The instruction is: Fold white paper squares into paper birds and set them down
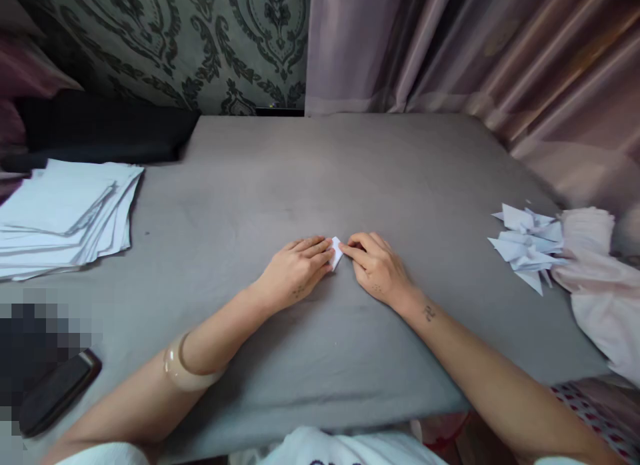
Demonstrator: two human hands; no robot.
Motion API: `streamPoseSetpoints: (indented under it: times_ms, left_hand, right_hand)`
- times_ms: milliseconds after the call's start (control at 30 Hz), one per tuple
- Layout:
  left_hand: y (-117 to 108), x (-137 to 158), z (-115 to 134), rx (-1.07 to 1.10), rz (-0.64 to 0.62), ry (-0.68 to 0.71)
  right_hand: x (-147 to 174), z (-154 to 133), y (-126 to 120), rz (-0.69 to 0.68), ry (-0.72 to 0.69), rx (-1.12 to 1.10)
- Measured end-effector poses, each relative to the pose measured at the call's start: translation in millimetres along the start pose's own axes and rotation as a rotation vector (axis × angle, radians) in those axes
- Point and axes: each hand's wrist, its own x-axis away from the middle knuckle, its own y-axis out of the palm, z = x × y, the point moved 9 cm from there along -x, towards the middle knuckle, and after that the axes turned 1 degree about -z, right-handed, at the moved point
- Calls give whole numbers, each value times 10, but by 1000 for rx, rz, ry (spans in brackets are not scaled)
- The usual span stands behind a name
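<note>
A small folded piece of white paper (337, 254) lies on the grey cloth in front of me, partly covered by my fingers. My left hand (301, 268) rests flat over its left side, fingers stretched out and pressing it down. From the other side, my right hand (377, 268) touches the paper's right edge with the index fingertip, its fingers bent and drawn together. The right thumb is mostly hidden. Over at the right, several folded white paper figures (530, 241) with pointed ends sit in a cluster.
Stacked white paper sheets (55, 211) lie at the left, before a black folded item (100, 128). A dark case (60, 391) is at the lower left. Pale fabric (600, 278) bunches at the right edge. Curtains (370, 45) hang behind the grey-covered table (320, 165).
</note>
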Motion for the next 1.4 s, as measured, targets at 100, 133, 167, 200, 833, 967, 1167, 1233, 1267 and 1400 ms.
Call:
streamPoseSetpoints:
  times_ms: [100, 133, 167, 200, 833, 967, 1167, 1233, 1267, 1400]
  left_hand:
    - [-30, 10, -110, 88, 11, -19]
    - [-40, 10, -140, 112, 15, -23]
    - [-50, 9, -164, 131, 20, -22]
    - [-62, 6, -182, 148, 30, -21]
    - [-39, -80, -133, 153, 55, 92]
    - [-34, -123, -136, 138, -24, 120]
    - [-60, -216, -314, 332, 46, -1]
    - [-64, -201, -368, 377, 68, -70]
    - [-64, -187, -379, 390, 71, -92]
    - [-79, -136, -381, 418, 76, -137]
  right_hand:
    - [25, 8, -33, 63, -26, -28]
    - [27, 8, -40, 76, -30, -35]
    - [26, 7, -44, 82, -30, -40]
    - [21, 6, -47, 85, -25, -44]
    - [-159, 401, 125, -65, 427, -415]
    - [-170, 441, 167, -9, 463, -551]
    - [-34, 179, 80, 54, 274, -334]
    - [-14, 138, 57, 49, 271, -278]
    - [-13, 125, 49, 46, 272, -262]
    - [-15, 108, 29, 27, 284, -248]
